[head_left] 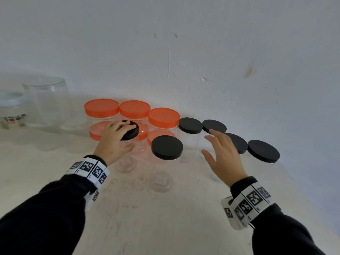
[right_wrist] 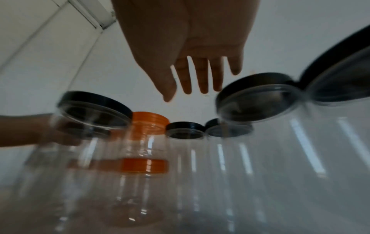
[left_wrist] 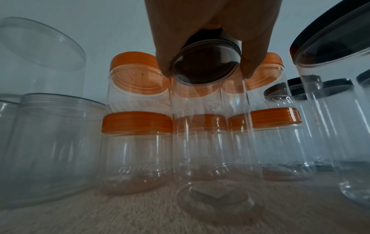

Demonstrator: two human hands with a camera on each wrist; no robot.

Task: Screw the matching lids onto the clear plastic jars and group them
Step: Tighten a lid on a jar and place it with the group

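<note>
My left hand (head_left: 117, 137) grips the black lid (head_left: 131, 134) of a tall clear jar (left_wrist: 210, 134) from above, fingers curled round its rim (left_wrist: 206, 63). The jar stands in front of several orange-lidded jars (head_left: 135, 109) stacked in two tiers. Another black-lidded jar (head_left: 167, 147) stands just right of it. My right hand (head_left: 220, 150) hovers open with fingers spread (right_wrist: 200, 76), over a row of black-lidded jars (head_left: 190, 125) that runs to the far right one (head_left: 263, 150). It holds nothing.
Large lidless clear jars (head_left: 47, 100) stand at the far left by the white wall (head_left: 165, 43). The pale tabletop (head_left: 156, 218) stretches toward me; its right edge (head_left: 301, 190) runs diagonally beside the right arm.
</note>
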